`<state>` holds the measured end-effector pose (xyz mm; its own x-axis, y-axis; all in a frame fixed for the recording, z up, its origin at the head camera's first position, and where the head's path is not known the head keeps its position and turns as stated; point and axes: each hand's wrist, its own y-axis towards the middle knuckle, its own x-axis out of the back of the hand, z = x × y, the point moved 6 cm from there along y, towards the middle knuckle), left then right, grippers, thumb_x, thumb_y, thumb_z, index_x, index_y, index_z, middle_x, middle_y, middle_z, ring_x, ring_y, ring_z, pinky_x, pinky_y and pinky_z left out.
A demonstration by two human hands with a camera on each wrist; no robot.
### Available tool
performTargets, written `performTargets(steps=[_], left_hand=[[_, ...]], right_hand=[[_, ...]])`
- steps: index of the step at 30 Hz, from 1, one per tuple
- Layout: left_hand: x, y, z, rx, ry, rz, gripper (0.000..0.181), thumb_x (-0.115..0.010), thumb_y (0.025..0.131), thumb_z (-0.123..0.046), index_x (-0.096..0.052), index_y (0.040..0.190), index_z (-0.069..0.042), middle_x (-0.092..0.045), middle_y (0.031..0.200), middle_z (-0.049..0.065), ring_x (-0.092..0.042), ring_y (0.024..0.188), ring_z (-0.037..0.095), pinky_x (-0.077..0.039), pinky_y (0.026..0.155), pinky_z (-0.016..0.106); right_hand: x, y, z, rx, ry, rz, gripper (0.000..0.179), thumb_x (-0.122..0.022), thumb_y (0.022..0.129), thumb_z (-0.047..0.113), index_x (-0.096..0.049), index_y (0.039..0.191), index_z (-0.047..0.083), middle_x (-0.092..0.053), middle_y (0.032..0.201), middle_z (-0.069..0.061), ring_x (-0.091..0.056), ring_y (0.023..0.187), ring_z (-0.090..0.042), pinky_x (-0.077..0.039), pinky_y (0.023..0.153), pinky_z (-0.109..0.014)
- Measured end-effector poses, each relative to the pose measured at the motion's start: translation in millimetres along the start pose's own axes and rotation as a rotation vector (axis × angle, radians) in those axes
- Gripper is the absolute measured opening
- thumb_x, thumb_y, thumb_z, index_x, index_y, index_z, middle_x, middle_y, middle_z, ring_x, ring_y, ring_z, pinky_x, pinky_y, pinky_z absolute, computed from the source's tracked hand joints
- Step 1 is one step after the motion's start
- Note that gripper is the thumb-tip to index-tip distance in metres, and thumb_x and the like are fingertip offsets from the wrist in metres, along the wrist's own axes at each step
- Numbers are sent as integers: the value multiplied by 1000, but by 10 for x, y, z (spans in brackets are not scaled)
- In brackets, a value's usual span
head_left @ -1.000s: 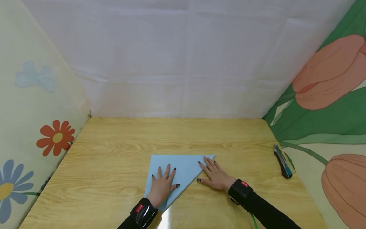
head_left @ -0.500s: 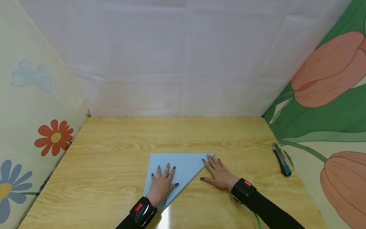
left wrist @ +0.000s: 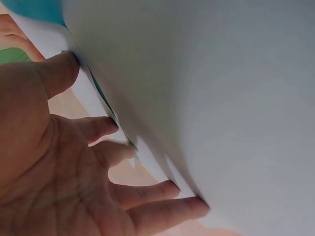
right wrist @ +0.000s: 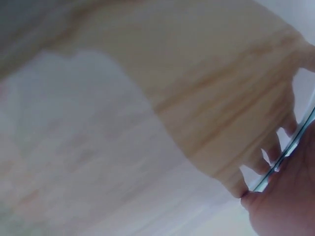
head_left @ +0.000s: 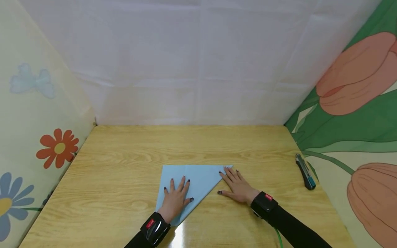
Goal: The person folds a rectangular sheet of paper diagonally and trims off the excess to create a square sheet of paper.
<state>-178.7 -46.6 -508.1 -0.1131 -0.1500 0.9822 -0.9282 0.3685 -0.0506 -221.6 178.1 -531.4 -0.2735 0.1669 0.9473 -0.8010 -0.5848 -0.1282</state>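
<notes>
Blue paper (head_left: 200,182) lies under your spread left hand (head_left: 174,202); its long slanted edge runs away rightward to the tip, where your right hand (head_left: 238,188) rests, fingers spread.

A person is wearing a plain black left sleeve (head_left: 136,241) and a plain black right sleeve (head_left: 296,228). A chunky black left wrist unit (head_left: 156,230) is showing a glossy face and a small red rectangular label (head_left: 150,224); a boxy black right wrist unit (head_left: 263,206) is bearing a similar red tag (head_left: 268,197). A thin, bright green cable (head_left: 279,237) is curving out below the right sleeve. The fingers (head_left: 181,186) are sporting dark nail polish (head_left: 191,199).
</notes>
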Motion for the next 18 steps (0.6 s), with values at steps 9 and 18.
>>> performTargets(steps=[9, 18], left_hand=[[-19, 17, -13, 13, 2, 58, 58, -59, 91, -36, -44, 138, -5, -35, 147, 12, -30, 126, 55, -37, 86, 69], [-14, 2, -11, 6, 23, 47, 57, -60, 90, -35, -46, 137, -6, -38, 146, 13, -32, 124, 55, -38, 83, 69]], right_hand=[[40, 5, -18, -6, 30, 19, 75, -46, 95, 49, -20, 149, 4, -10, 154, -21, -8, 142, -35, -9, 111, -54], [71, -4, 26, -38, 16, -33, 77, -47, 94, 48, -21, 147, -3, -11, 153, -26, -9, 141, -39, -10, 110, -55]])
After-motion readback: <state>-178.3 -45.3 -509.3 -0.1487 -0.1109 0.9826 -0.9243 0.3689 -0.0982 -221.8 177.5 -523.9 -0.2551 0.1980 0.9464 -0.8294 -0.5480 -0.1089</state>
